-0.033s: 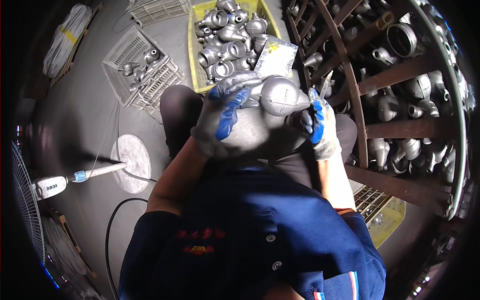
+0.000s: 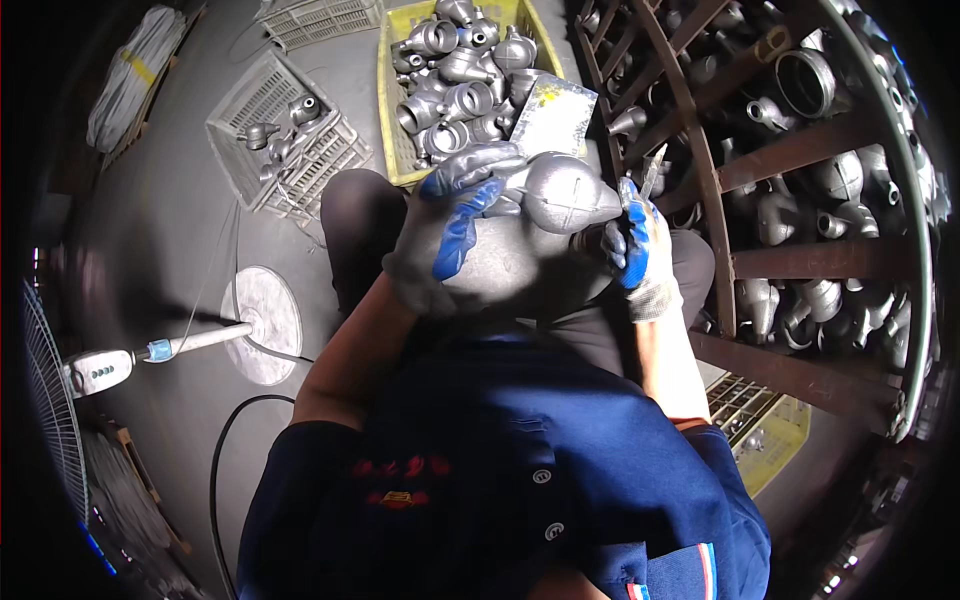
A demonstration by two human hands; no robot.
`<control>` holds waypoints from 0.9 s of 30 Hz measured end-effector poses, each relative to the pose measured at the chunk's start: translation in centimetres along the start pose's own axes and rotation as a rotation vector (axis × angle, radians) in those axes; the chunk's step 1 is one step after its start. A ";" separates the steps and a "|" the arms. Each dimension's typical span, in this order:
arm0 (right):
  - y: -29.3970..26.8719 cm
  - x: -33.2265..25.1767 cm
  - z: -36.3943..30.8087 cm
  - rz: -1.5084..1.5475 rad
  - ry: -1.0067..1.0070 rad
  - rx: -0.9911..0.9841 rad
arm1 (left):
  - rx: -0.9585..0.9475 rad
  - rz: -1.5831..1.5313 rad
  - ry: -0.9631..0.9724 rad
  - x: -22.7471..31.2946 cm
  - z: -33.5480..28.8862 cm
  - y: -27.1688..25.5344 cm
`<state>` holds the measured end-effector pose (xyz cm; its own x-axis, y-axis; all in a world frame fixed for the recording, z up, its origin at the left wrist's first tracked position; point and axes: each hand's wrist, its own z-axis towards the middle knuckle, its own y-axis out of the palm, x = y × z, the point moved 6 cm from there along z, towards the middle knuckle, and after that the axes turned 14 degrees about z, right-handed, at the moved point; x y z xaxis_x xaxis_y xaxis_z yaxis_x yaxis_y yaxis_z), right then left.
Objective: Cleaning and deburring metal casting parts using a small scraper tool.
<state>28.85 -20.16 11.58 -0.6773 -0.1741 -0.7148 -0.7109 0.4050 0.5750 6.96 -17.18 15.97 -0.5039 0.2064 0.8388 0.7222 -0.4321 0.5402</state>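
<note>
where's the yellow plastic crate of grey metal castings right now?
Head view, top centre: the yellow plastic crate sits on the floor just beyond the person's knees, right of the white lattice crate and left of the brown metal rack.

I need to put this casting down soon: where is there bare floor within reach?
Bare floor lies to the left, between the white crate, the fan base and the left knee. The yellow crate ahead is heaped with castings; the rack on the right is packed full.

Gloved left hand [image 2: 450,235] grips a grey casting [image 2: 565,195]; right hand [image 2: 635,250] holds a tool [image 2: 652,170].
</note>
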 end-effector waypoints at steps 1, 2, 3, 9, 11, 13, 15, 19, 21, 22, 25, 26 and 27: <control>-0.2 0.2 0.0 0.000 0.003 -0.013 | 0.014 0.110 0.066 0.2 0.3 -0.2; -0.2 0.3 0.1 -0.003 0.008 -0.018 | 0.021 0.110 0.069 0.2 0.3 -0.4; -0.2 0.3 0.1 0.005 0.005 -0.026 | 0.026 0.271 0.067 0.3 0.4 -0.4; 0.3 0.2 -0.4 -0.012 -0.023 -0.073 | 0.017 0.065 0.009 0.1 0.4 -0.8; 0.7 -0.4 -0.8 -0.116 -0.084 -0.101 | -0.008 -0.042 0.001 0.0 0.5 -0.9; 0.9 -0.7 -1.1 -0.167 -0.111 -0.128 | -0.007 0.214 0.079 0.4 0.4 -0.8; 1.0 -0.9 -1.3 -0.218 -0.139 -0.151 | -0.030 0.087 0.060 0.2 0.3 -0.9; 1.8 -0.5 -1.8 -0.095 -0.072 -0.177 | -0.022 0.005 0.043 -1.0 0.7 -2.8; 2.4 -0.7 -2.2 -0.057 -0.049 -0.208 | 0.092 0.159 0.011 -1.8 0.7 -4.3; 2.8 -0.8 -2.4 -0.059 -0.049 -0.208 | 0.092 0.157 0.012 -2.2 0.6 -5.0; 3.4 -0.8 -2.8 -0.101 -0.051 -0.260 | 0.025 -0.020 0.012 -3.4 0.5 -6.0; 3.2 -0.7 -2.7 -0.101 -0.052 -0.258 | 0.023 -0.021 0.011 -3.2 0.5 -5.7; 3.0 -0.6 -2.5 -0.099 -0.055 -0.269 | 0.030 -0.011 -0.001 -3.1 0.4 -5.5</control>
<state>26.65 -21.11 14.79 -0.5958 -0.1493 -0.7891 -0.8029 0.1348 0.5807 4.75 -15.06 10.48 -0.5116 0.2120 0.8327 0.7303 -0.4033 0.5514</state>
